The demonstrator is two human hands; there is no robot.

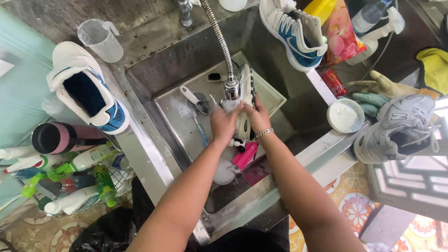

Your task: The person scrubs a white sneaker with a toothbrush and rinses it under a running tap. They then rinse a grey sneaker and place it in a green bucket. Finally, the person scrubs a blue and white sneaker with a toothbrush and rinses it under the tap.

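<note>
2 hands met in the head view: the left hand (223, 123) and right hand (257, 116) each clenched a grip on the pale sneaker (244, 100) held upright in the sink (186, 60), under the spray head (231, 88). Keeping it under the flow while turning would rinse well.
</note>
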